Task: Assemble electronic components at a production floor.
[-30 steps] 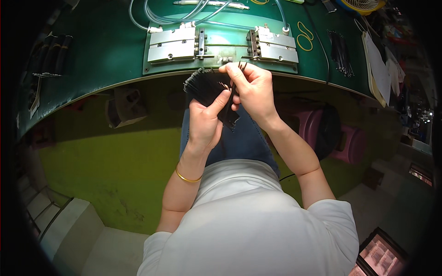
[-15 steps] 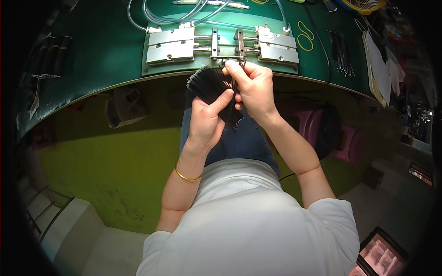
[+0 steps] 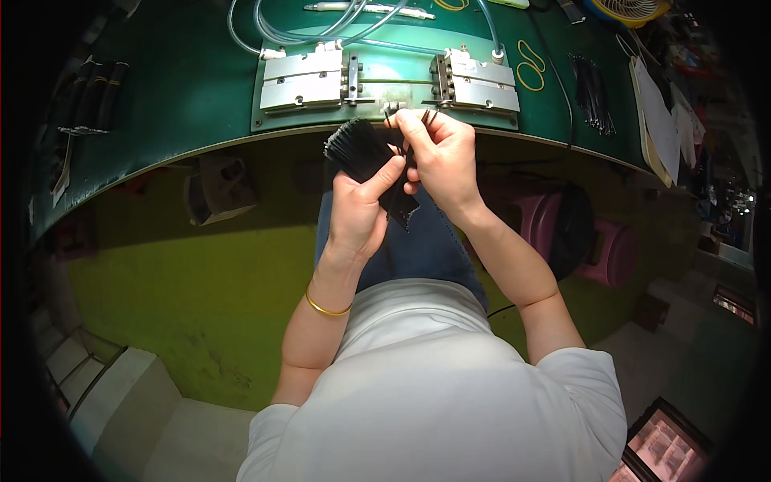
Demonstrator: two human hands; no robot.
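Note:
My left hand (image 3: pixel 360 205) is closed around a fanned bundle of thin black wires (image 3: pixel 360 149) with pale tips, its thumb pressed on top. Just right of it, my right hand (image 3: pixel 446 157) pinches a few black wire ends (image 3: pixel 431 118) between thumb and fingers, close to the bench edge. Both hands nearly meet over my lap. Beyond my right fingertips lies the gap between two silver pneumatic cylinders, a left cylinder (image 3: pixel 301 90) and a right cylinder (image 3: pixel 483 90), their dark end blocks drawn apart. A small metal piece (image 3: pixel 393 106) sits in that gap.
On the green bench (image 3: pixel 185 88), black wire bundles (image 3: pixel 96 95) lie at left and loose black wires (image 3: pixel 593 95) at right. Clear air hoses (image 3: pixel 301 32), a pen (image 3: pixel 369 10), yellow rubber bands (image 3: pixel 530 66) and papers (image 3: pixel 657 120) are around. A pink stool (image 3: pixel 542 217) stands below.
The cylinders' end blocks have pulled back from the middle, left and right, widening the gap. My right hand has barely moved; its wire ends now show apart from the blocks. My left hand stays put.

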